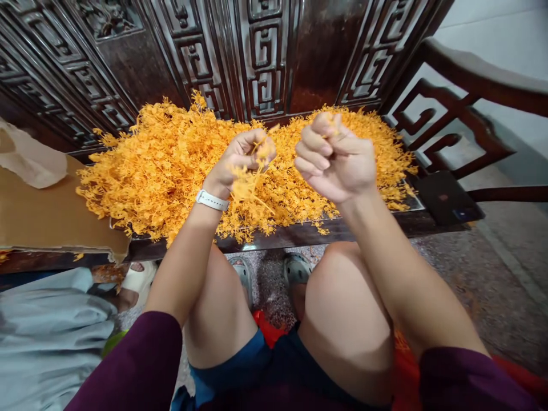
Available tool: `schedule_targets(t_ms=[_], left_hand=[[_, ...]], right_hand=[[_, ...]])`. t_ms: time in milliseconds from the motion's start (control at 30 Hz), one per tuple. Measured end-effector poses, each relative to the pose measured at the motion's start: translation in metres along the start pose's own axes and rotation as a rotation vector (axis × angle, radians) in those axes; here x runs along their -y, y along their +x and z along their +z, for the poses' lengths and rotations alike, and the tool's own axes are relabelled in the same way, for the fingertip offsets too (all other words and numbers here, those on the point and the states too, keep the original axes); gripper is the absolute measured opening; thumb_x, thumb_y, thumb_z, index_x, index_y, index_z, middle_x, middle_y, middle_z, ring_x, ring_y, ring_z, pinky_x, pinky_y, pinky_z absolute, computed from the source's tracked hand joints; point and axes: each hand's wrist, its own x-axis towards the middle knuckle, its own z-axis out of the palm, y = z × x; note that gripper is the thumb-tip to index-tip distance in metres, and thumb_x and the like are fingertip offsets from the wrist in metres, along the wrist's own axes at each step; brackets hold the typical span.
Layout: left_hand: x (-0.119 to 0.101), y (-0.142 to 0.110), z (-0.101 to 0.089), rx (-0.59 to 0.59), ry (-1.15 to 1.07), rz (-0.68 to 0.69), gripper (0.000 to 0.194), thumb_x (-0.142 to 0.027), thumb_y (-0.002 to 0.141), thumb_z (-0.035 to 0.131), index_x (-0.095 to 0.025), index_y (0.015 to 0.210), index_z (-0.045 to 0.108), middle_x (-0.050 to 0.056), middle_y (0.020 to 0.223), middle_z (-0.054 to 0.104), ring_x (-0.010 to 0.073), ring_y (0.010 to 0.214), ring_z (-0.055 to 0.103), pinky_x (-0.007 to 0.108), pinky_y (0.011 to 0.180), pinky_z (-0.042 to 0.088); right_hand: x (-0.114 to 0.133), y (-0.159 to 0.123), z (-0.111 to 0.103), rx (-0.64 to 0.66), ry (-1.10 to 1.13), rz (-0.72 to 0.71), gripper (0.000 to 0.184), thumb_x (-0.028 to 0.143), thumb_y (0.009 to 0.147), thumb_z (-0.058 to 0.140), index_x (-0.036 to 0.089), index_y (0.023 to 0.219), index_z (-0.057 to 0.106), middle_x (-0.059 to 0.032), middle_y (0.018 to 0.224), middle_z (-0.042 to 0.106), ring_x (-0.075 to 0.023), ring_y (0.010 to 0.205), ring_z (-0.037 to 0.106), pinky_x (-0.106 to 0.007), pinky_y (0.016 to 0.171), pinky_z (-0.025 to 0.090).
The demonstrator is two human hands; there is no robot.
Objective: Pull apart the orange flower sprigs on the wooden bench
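Currently, left hand [242,160]: pinching a dried orange sprig [252,185].
Right hand [336,157]: curled, pinching another sprig [329,134].
Handling: light, brittle; I grip stems.

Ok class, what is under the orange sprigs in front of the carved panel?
A dark wooden ledge shows below the front of the orange sprigs, with a pale rim at the right. The surface under the heap's middle is covered and cannot be seen.
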Motion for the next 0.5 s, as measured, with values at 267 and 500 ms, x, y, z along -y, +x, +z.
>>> schedule_targets(t_ms=[267,500], left_hand=[[0.005,0.010,0.008,-0.336,-0.144,-0.237,0.013,-0.017,0.096,0.073,-0.023,0.106,0.070,0.000,0.081,0.066,0.0027,0.047,0.041,0.017,0.042,0.033],[0.014,0.016,0.022,-0.399,-0.259,-0.217,0.006,-0.020,0.105,0.063,-0.021,0.110,0.067,-0.002,0.076,0.064,0.0024,0.050,0.047,0.016,0.051,0.043]], right_hand=[[-0.026,0.027,-0.064,-0.349,-0.064,0.112,0.047,0.073,0.095,0.060,0.026,0.090,0.058,-0.0037,0.076,0.059,-0.0153,0.058,0.045,-0.033,0.049,0.042],[-0.031,0.018,-0.045,-0.284,-0.083,0.145,0.023,0.041,0.088,0.075,0.024,0.095,0.063,-0.0035,0.082,0.065,-0.0137,0.062,0.048,-0.029,0.052,0.041]])
